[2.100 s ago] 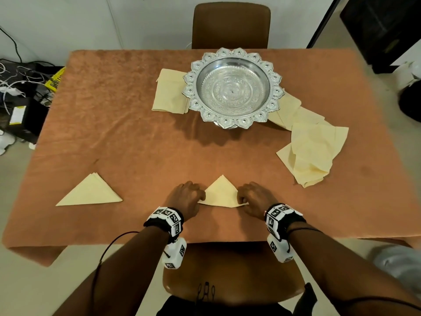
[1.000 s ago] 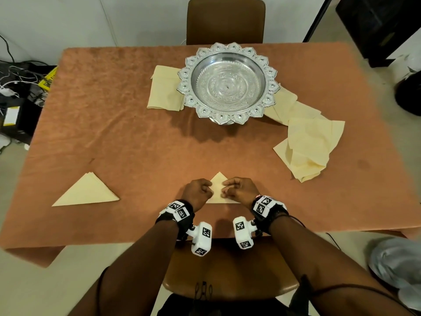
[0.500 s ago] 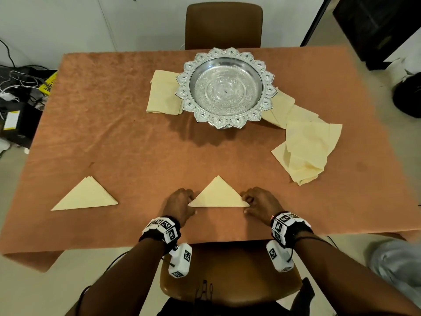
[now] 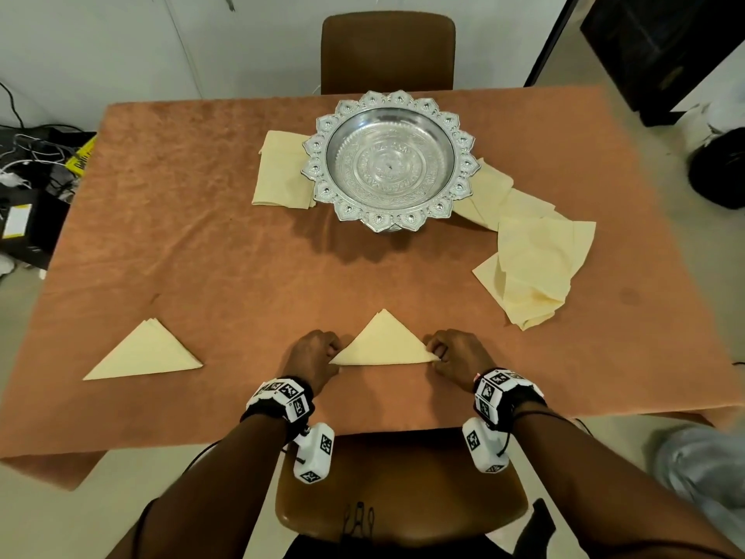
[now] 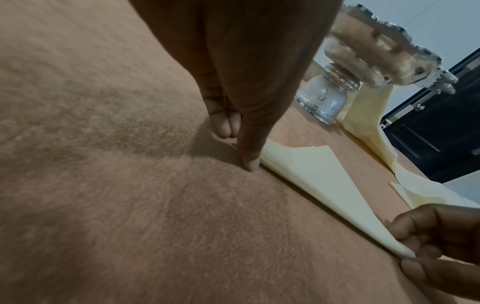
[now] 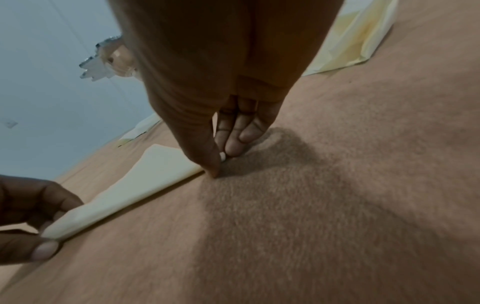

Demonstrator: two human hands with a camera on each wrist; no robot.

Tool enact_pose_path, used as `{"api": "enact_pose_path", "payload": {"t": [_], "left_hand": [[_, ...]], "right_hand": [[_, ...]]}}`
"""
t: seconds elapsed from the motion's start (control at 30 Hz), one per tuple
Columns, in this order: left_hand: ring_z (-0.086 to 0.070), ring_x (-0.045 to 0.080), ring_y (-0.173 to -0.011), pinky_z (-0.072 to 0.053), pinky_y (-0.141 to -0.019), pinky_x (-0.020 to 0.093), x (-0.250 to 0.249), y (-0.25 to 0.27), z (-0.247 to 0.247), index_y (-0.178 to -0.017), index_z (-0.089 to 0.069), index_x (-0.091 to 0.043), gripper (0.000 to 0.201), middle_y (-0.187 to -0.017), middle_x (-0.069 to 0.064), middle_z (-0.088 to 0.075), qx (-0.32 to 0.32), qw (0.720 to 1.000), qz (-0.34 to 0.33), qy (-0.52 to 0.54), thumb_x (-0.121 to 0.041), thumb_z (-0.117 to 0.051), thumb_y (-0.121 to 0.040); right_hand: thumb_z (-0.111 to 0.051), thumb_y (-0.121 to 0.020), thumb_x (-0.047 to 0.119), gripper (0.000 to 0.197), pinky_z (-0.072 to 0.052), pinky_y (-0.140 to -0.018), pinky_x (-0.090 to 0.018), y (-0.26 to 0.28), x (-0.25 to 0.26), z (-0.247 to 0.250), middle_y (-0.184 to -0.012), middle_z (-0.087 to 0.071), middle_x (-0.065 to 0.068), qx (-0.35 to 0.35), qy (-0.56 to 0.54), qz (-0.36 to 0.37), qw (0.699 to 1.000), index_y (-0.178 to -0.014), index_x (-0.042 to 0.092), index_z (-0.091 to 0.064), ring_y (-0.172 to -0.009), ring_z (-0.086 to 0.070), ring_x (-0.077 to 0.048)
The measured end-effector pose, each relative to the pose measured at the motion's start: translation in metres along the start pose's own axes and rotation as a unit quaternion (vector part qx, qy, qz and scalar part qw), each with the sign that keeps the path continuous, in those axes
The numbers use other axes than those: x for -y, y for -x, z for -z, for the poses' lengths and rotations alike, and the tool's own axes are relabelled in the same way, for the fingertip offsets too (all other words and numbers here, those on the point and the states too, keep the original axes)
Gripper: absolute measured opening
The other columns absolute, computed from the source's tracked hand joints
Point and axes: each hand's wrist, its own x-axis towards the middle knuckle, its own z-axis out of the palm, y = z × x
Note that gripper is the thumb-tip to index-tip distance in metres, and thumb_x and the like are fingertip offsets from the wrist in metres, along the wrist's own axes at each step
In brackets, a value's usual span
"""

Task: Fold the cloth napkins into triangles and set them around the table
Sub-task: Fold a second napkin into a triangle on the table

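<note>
The left hand and right hand each pinch one base corner of the folded napkin, which lies flat on the table near the front edge. A second ago both hands were bunched over its middle; they have since spread apart, exposing a complete triangle. This fold appears finished and ready to place. A second folded triangle lies to the left. Beyond, unfolded napkins lie beside the silver pedestal bowl, awaiting folding
</note>
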Motion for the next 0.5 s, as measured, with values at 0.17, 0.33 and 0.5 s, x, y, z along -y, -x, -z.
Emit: {"api": "enact_pose_path", "payload": {"t": [0.17,0.33,0.5], "left_hand": [[-0.062,0.023,-0.083,-0.047,-0.068,0.030,0.001,0.006,-0.003,-0.091,-0.068,-0.019,0.028,-0.088,0.001,-0.065,-0.009,1.000,0.020,-0.015,-0.010,-0.078,-0.066],[-0.061,0.032,-0.093,-0.047,-0.075,0.034,-0.012,0.019,-0.010,-0.110,-0.063,-0.011,0.045,-0.099,0.011,-0.065,-0.075,0.988,0.137,0.020,-0.009,-0.077,-0.067],[-0.058,0.026,-0.080,-0.040,-0.068,0.029,-0.043,0.052,-0.023,-0.099,-0.060,-0.013,0.028,-0.085,0.006,-0.065,-0.151,0.967,0.181,0.093,-0.010,-0.070,-0.073]], "right_hand": [[-0.075,-0.067,-0.001,0.026,-0.055,-0.077,-0.033,0.004,-0.004,0.000,-0.095,-0.069,-0.002,0.007,-0.030,0.006,0.999,-0.091,0.011,-0.069,-0.079,-0.063,-0.017],[-0.080,-0.070,0.008,0.022,-0.052,-0.075,-0.026,0.015,-0.008,0.011,-0.082,-0.065,0.006,0.003,-0.051,0.007,0.999,-0.087,0.014,-0.068,-0.078,-0.063,-0.014],[-0.075,-0.077,0.018,0.006,-0.051,-0.069,-0.023,0.044,-0.029,0.042,-0.079,-0.072,0.004,0.001,-0.050,-0.015,0.999,-0.079,0.015,-0.070,-0.076,-0.066,-0.011]]}}
